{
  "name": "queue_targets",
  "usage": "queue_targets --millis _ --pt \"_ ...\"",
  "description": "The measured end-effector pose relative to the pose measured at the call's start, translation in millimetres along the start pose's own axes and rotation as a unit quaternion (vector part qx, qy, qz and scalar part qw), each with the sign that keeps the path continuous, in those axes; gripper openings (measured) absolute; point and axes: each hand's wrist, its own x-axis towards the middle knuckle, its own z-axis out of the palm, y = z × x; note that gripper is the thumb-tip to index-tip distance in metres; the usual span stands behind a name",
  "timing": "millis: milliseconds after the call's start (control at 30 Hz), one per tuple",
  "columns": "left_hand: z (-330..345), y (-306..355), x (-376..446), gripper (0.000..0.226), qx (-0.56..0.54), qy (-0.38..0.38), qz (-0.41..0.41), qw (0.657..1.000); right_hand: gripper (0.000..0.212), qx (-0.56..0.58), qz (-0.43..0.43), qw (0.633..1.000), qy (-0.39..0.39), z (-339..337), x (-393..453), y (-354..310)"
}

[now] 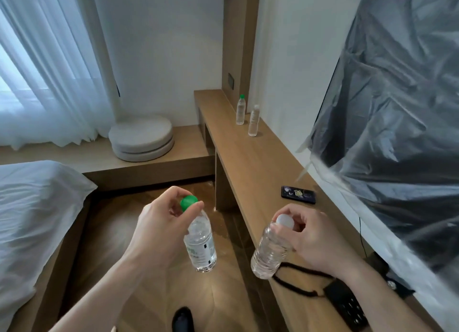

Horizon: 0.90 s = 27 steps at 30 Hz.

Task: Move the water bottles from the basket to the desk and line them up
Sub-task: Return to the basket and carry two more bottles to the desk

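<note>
While each hand (pixel 159 222) (pixel 306 237) pinches one, both bottles (pixel 200 244) (pixel 268 252) hang below.

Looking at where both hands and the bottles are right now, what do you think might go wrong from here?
1. The left hand holds the green-capped bottle only near its cap, over the floor; a slip would likely drop it.
2. The right hand carries the white-capped bottle tilted above a black cord on the desk, so setting it there may leave it unsteady.
3. The phone lies between the hands and the two standing bottles.
</note>
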Motion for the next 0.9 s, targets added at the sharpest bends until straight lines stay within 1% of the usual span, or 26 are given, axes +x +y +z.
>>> queue_targets --millis 167,333,500,600,733,900 --pt "-7 -23 89 0.017 -0.019 -0.011 0.004 1.0 0.012 0.011 0.024 1.0 0.006 15 78 -13" --pt "-17 -50 178 0.019 -0.039 -0.024 0.013 0.999 0.014 0.006 0.04 0.999 0.03 32 151 -28" --pt "-19 -66 258 0.02 -0.016 -0.043 0.033 0.998 0.014 0.017 0.055 0.997 0.052 46 214 -32" --pt "-12 -71 299 0.02 0.001 -0.051 0.034 0.998 0.013 0.026 0.063 0.996 0.057 47 250 -29" --pt "2 -81 355 0.017 -0.001 -0.082 0.023 0.996 0.011 0.029 0.067 0.996 0.054 47 305 -17" --pt "35 -93 422 0.016 0.008 -0.111 0.014 0.994 0.011 0.044 0.079 0.995 0.047 52 380 8"
